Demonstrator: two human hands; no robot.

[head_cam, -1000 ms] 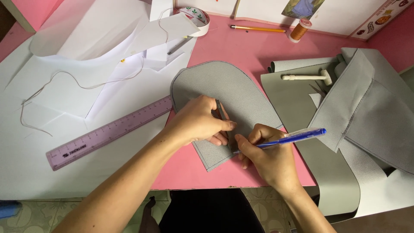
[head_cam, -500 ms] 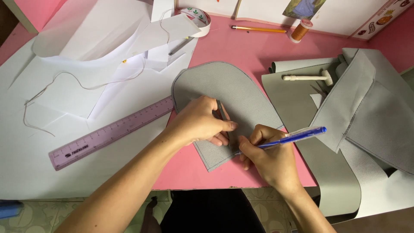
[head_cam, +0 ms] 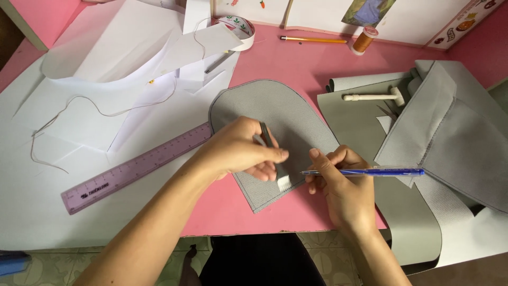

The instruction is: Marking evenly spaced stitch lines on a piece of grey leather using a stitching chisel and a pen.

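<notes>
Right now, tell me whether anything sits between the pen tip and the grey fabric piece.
Nothing visible does. The right hand holds the blue pen with its tip just off the grey fabric piece, beside the small strip the left hand presses down there. Only bare fabric shows under the tip.

Few printed things here. A picture card (head_cam: 369, 10), blue and green, leans at the far edge of the pink surface (head_cam: 296, 58), just behind an orange thread spool. A cream strip (head_cam: 459, 24) with small coloured drawings runs slantwise at the far right corner. Another white sheet with an orange drawing (head_cam: 248, 6) stands at the far middle.
</notes>
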